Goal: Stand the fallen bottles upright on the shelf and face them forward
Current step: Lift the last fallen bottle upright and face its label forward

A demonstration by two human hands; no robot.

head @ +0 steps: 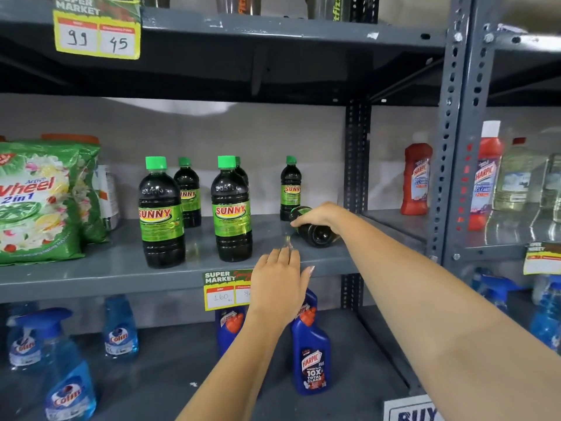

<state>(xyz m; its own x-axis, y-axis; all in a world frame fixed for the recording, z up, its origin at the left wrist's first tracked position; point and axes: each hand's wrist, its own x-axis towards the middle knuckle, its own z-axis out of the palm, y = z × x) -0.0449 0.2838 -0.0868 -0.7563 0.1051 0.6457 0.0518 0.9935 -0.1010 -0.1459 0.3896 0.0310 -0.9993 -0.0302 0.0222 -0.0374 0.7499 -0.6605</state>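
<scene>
your right hand (318, 218) reaches to the grey metal shelf (121, 268) and its grip is closed around the fallen dark bottle with a green label (315, 233), which lies on its side at the right end of the shelf, its round base turned toward you and its neck pointing back toward the wall. your fingers wrap over the top of its body

your left hand (280, 284) hovers in front of the shelf's front edge, palm down, its grip wide with the fingers loosely spread and holding nothing; it partly covers the yellow and green price tag (223, 291) stuck on that edge

just behind the fallen bottle a small dark sunny bottle with a green cap (290, 189) stands upright. further left, two large dark sunny bottles (161, 214) (232, 211) stand at the front with labels facing you, each with a smaller one behind it. a green detergent bag (39, 202) sits at the far left of the shelf
</scene>
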